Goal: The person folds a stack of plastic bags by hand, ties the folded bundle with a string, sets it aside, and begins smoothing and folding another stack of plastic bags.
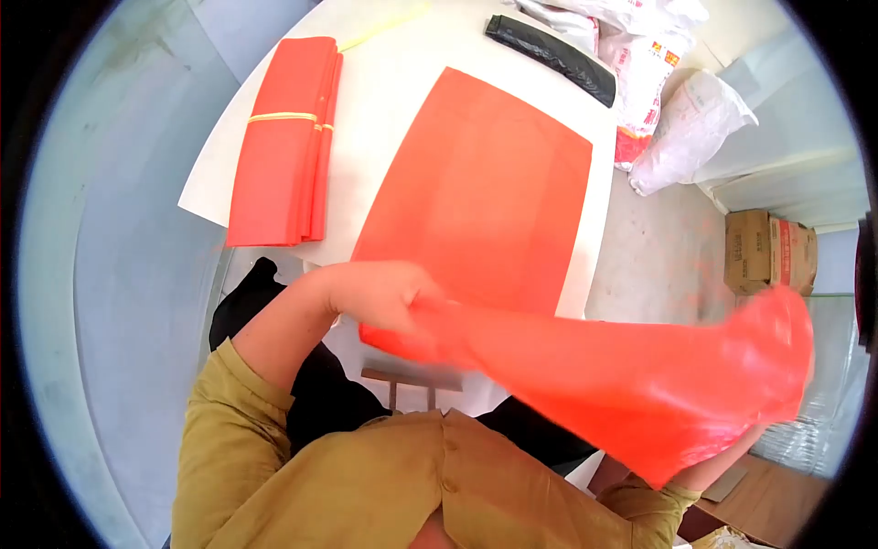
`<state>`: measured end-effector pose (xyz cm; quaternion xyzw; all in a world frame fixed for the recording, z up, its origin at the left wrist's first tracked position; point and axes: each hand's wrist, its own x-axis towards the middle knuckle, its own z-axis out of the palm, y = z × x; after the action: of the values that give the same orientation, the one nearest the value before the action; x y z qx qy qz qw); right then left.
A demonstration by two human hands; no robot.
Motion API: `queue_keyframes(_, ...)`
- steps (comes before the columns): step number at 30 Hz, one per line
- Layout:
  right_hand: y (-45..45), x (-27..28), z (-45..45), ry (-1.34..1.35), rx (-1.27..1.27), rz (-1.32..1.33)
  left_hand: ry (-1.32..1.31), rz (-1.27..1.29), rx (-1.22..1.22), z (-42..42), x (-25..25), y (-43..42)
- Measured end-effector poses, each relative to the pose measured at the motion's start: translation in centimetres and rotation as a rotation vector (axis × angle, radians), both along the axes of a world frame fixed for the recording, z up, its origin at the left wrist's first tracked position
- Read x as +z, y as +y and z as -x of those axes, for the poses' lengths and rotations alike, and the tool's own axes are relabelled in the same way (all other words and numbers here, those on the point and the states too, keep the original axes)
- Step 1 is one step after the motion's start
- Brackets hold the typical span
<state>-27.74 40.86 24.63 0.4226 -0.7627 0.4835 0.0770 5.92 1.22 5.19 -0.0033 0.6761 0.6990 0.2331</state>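
Observation:
My left hand is closed on the gathered end of a red plastic bag, just over the near edge of a flat red sheet. From there the bag stretches out to the right, blurred by motion and wider at its far end. My right forearm reaches up to that far end, where the red plastic covers my right hand and hides its fingers. The flat sheet lies spread on the white table.
Folded red bags with a yellow band lie on the table's left side. A black roll lies at its back right edge. Beyond are white sacks and a cardboard box. Below right is a brown wooden surface.

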Motion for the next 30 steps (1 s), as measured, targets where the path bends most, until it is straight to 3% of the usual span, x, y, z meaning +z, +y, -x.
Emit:
queue_keyframes(3, -7.1, -1.1, 0.5, -0.025, 0.093, -0.227, 0.251, 0.107, 0.101, -2.3, -2.1, -0.7)
queue_keyframes(4, -9.7, -1.7, 0.8, -0.036, 0.122, -0.303, 0.115, 0.162, 0.124, -3.1, -2.8, -1.2)
queue_keyframes(5, -13.7, -3.1, 1.4, -0.223, 0.262, -0.366, -0.019, 0.218, 0.147, -4.0, -3.5, -2.0)
queue_keyframes(6, -18.1, -4.3, 0.6, -0.200, 0.402, -0.418, -0.106, 0.290, 0.167, -4.4, -3.6, -2.5)
queue_keyframes(9, -26.6, -13.3, 3.3, -0.114, 0.426, -0.669, -0.272, 0.524, 0.210, -5.1, -2.5, -3.7)
queue_keyframes(11, -31.1, -17.8, 3.4, -0.075, 0.377, -0.876, -0.270, 0.678, 0.150, -5.5, -4.3, -4.3)
queue_keyframes(13, -33.6, -26.4, 6.9, 0.048, 0.499, -0.676, -0.299, 0.784, 0.123, -5.1, -4.5, -4.3)
queue_keyframes(17, -35.8, -27.6, 5.4, 0.118, 0.406, -0.809, -0.328, 0.953, 0.120, -4.1, -1.8, -3.9)
queue_keyframes(24, -37.2, -28.3, 5.5, 0.226, 0.338, -0.766, -0.279, 1.345, 0.347, -1.0, -0.2, -1.1)
queue_keyframes(30, -38.9, -28.0, 5.3, 0.223, 0.377, -0.718, -0.205, 1.504, 0.486, 0.8, 0.8, -0.3)
